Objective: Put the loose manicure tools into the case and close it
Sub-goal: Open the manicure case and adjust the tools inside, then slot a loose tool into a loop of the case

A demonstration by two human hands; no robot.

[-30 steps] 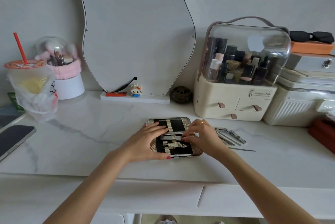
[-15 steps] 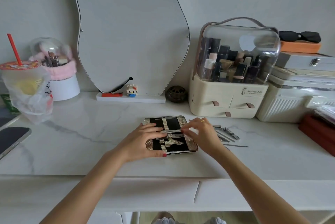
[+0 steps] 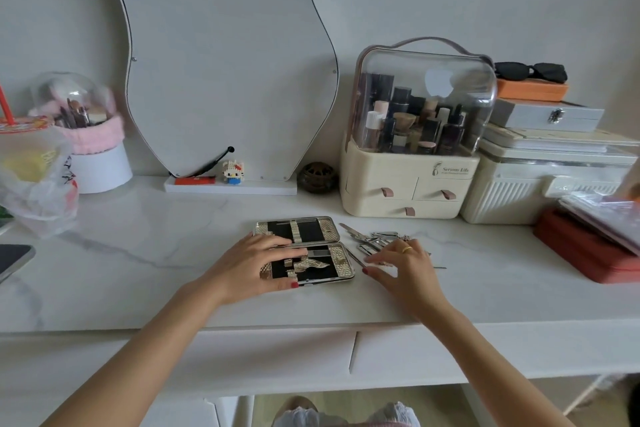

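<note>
On the white marble worktop (image 3: 145, 253) the manicure case (image 3: 304, 250) lies open, black-lined halves long side left-to-right. Left hand (image 3: 256, 265) presses it with spread fingers, hiding its left part. Right hand (image 3: 403, 269), fingers spread, covers some loose steel tools (image 3: 372, 238) beside it.

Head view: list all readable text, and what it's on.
"Serious Life": on the cream organizer, above its right drawer. A smaller line under it is too blurred to read.
Cup lid: red and yellow print, unreadable.
Plastic bag: dark marks, unreadable.
Manicure case and loose tools: no text visible.
</note>
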